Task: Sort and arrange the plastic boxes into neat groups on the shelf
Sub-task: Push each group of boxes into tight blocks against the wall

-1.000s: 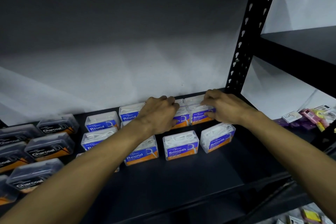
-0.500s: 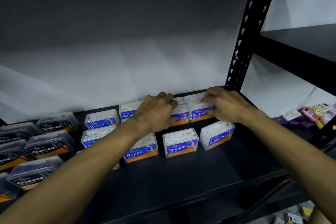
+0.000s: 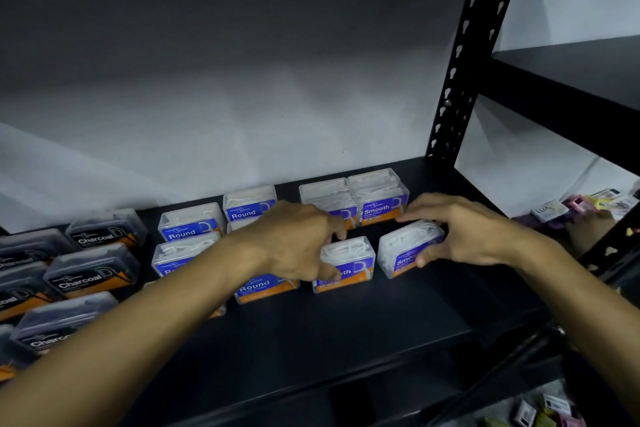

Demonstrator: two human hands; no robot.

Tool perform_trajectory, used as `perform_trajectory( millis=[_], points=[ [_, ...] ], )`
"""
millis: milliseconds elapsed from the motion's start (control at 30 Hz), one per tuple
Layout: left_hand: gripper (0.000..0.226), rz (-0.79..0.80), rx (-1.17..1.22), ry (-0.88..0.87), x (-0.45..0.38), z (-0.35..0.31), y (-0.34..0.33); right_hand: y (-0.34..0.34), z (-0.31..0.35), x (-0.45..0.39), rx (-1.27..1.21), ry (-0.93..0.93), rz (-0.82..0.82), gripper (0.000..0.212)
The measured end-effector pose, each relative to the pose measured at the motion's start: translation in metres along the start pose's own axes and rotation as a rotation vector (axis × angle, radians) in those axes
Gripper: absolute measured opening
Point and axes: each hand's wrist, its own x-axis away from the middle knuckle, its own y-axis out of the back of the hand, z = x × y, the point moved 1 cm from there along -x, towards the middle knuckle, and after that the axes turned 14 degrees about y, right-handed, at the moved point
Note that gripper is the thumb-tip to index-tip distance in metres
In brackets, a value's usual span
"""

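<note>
Clear plastic boxes stand in rows on the black shelf (image 3: 346,340): dark Charcoal boxes (image 3: 91,274) at the left, blue-labelled Round boxes (image 3: 188,225) in the middle, Smooth boxes at the right. Two stacked Smooth pairs (image 3: 381,208) stand at the back. My left hand (image 3: 298,243) curls round the left end of the front middle Smooth box (image 3: 349,258), thumb in front and fingers behind. My right hand (image 3: 464,232) grips the front right Smooth box (image 3: 401,248) the same way; that box sits slightly askew. My left forearm hides part of the Round group.
A black perforated upright (image 3: 464,62) bounds the shelf at the right. Beyond it lies a heap of small mixed packets (image 3: 550,210) on the neighbouring shelf. More loose packets (image 3: 540,409) show on a lower level. The front strip of the shelf is bare.
Both hands have let go of the back-row Smooth boxes and drawn back toward me onto the two front-row Smooth boxes. The view has tilted slightly.
</note>
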Motion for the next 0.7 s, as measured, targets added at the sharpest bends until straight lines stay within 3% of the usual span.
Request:
perform_trajectory(
  millis=[167,367,700],
  points=[
    [0.042,-0.064,-0.041,0.040,-0.003,-0.003,-0.001,-0.005,0.000,-0.002,0.083,-0.008,-0.066,0.049],
    [0.051,-0.193,-0.147,0.111,-0.008,-0.009,-0.007,-0.018,-0.001,-0.011,0.246,0.006,-0.186,0.048],
    [0.040,-0.338,-0.240,0.149,-0.006,-0.023,-0.015,-0.033,0.002,-0.017,0.450,0.091,-0.346,0.043]
  ],
)
